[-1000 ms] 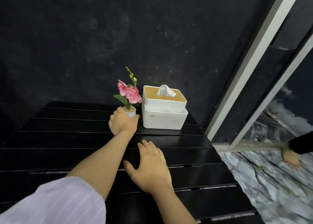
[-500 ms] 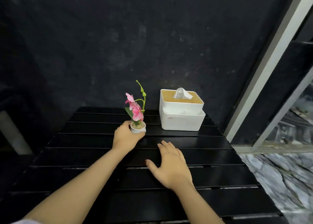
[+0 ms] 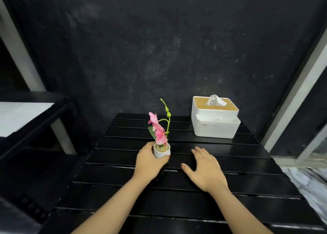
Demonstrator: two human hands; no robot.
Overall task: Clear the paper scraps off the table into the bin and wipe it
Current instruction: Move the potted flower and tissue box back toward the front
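Holding the little white flower pot [image 3: 161, 152] near the middle of the black slatted table [image 3: 230, 207], the left hand [image 3: 148, 163] has its fingers curled round the pot's near side, thumb at the front. Whether the pot is lifted or just resting on the slats cannot be told. The right hand [image 3: 206, 170] lies flat, palm down, fingers spread and holding nothing, just to the right of the pot and apart from it.

No paper scraps show anywhere on the table, and no bin or cloth is in view, so the clearing part looks done or nearly so. Judging by this, the step in hand is shifting the ornaments so the top can be wiped. The next move likely calls for setting the pot down upright, since the tall pink flower [image 3: 158, 129] makes it top-heavy, then fetching something to wipe with; the tissue box [image 3: 215, 125] at the far right corner offers a sheet.

Room is good: the near half and the far left of the table are bare, while the right edge drops to a marble floor [image 3: 311, 186] close by
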